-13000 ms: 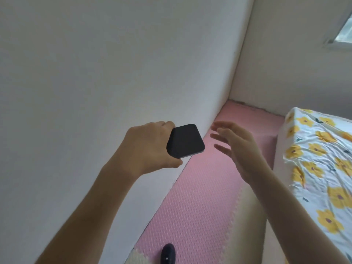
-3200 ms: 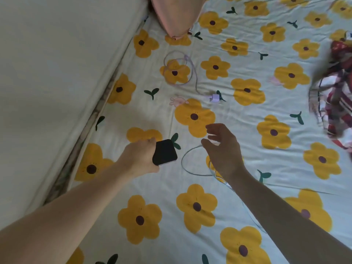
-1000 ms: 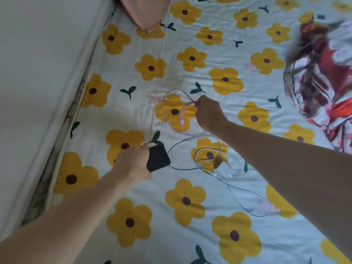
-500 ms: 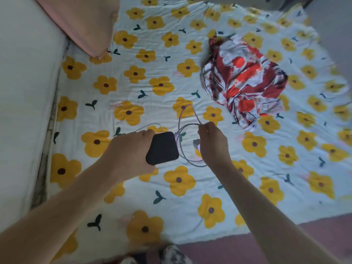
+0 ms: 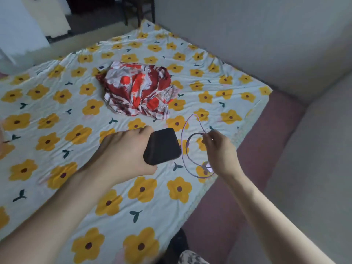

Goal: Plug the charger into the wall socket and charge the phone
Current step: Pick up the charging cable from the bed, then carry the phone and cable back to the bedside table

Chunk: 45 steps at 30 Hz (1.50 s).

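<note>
My left hand (image 5: pixel 123 151) grips a black phone (image 5: pixel 162 146), its dark face up, above the flowered bed sheet (image 5: pixel 57 130). To its right my right hand (image 5: pixel 221 149) pinches a thin pale purple charger cable (image 5: pixel 183 141) that hangs in loose loops above the bed's edge. A small purple-white plug end (image 5: pixel 208 167) dangles just below the right hand. No wall socket is in view.
A crumpled red and white cloth (image 5: pixel 138 88) lies on the bed beyond my hands. A pink foam floor mat (image 5: pixel 247 149) runs along the bed's right side, bounded by pale walls (image 5: pixel 266 35). A dark doorway and furniture legs (image 5: pixel 139 10) are at the top.
My view has swung right, from the bed's wall side to its far edge and the pink mat. The right hand lifted the cable off the sheet; the left hand still holds the phone.
</note>
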{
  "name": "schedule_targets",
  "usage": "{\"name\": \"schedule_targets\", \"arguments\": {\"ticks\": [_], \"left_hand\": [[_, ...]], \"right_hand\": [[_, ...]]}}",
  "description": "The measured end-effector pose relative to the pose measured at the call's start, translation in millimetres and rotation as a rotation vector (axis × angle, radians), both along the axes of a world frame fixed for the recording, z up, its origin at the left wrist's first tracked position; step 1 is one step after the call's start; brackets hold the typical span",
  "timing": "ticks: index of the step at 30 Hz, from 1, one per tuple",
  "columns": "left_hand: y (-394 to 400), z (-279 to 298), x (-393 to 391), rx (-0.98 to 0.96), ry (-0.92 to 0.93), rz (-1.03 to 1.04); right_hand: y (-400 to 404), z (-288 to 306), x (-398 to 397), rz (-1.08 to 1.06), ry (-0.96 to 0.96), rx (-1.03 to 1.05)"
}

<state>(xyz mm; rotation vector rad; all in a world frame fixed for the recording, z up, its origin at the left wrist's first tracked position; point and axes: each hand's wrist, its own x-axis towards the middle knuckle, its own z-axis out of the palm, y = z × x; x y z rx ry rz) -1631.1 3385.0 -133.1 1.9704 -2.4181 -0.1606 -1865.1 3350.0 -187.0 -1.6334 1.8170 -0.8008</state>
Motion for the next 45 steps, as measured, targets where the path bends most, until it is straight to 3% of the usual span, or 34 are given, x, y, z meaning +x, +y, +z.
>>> {"name": "schedule_targets", "arguments": {"ticks": [10, 20, 33, 45], "left_hand": [[-70.8, 56.9, -174.0, -0.026, -0.096, -0.375], [-137.8, 67.0, -333.1, -0.078, -0.112, -0.506], [-286.9, 66.2, -453.7, -0.055, -0.119, -0.617], [-460.4, 68.1, -558.1, -0.065, -0.087, -0.687]], "right_hand": [[5.6, 45.3, -170.1, -0.326, 0.016, -0.085], [-30.5, 74.3, -318.9, -0.550, -0.068, -0.105], [-143.1, 71.7, -436.3, -0.675, -0.324, -0.142], [-283.2, 79.5, -543.9, -0.758, -0.413, -0.139]]}}
